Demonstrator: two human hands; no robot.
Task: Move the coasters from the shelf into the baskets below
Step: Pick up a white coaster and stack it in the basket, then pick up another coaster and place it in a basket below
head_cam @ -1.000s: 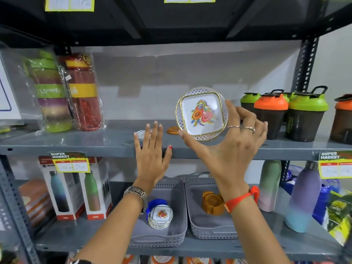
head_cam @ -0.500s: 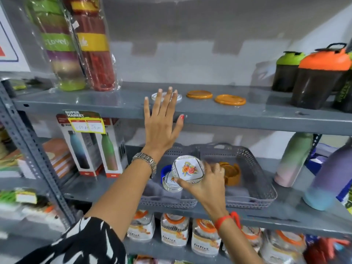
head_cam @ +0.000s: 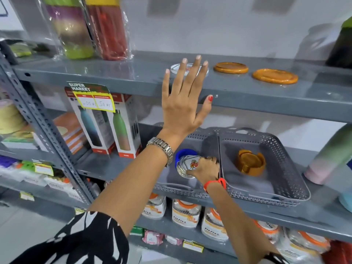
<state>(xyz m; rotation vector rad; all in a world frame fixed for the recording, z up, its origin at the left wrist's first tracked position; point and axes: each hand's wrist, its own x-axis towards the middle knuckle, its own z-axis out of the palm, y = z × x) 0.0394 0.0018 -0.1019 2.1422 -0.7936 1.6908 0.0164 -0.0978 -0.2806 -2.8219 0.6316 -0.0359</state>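
Left hand [head_cam: 182, 103] flat and spread, fingers apart, gripping nothing, palm at the front lip of the upper shelf [head_cam: 247, 92], fingertips over a white coaster [head_cam: 176, 68] lying near that edge. Two orange coasters [head_cam: 230, 67] sit to its right on the same shelf, the nearer one [head_cam: 275, 76] close to the lip, apart from each other, bare shelf around them. Right hand [head_cam: 204, 168] is down in the left basket [head_cam: 182, 189], fingers closed on a white flowered coaster [head_cam: 187, 164], which rests on a stack of the same, next to a blue holder [head_cam: 182, 153]; whether it has let go I cannot tell. Right basket [head_cam: 285, 164] touches the left one side by side, holds an orange coaster holder [head_cam: 250, 161] with open floor around it. Both baskets sit at the front edge of the lower shelf; a pastel bottle [head_cam: 329, 155] stands just right of them, boxed bottles [head_cam: 106, 126] to the left.
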